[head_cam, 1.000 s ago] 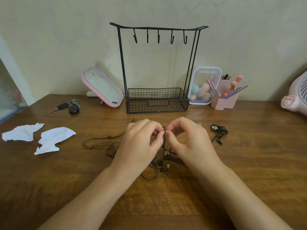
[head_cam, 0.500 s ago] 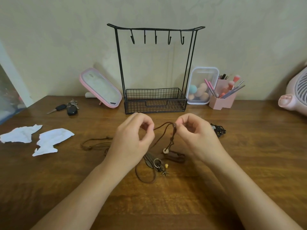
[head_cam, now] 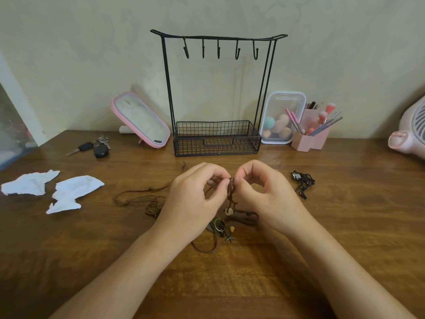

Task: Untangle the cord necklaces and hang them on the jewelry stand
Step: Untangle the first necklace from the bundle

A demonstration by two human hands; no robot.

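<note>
Left hand (head_cam: 195, 200) nearer right hand (head_cam: 270, 199), fingers (head_cam: 241, 179) round cord (head_cam: 231, 191)

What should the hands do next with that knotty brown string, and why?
Probably ease both hands gently apart to loosen the knot. The left hand and right hand pinch the brown cord at one bunched spot, and the pendants below lie clumped on the table. The stand's hooks are bare, so hanging comes later.

Hands closed together.
Left hand (head_cam: 195, 199) and right hand (head_cam: 266, 194), apart half a second ago, now pinch the brown cord (head_cam: 231, 189) fingertip to fingertip.
</note>
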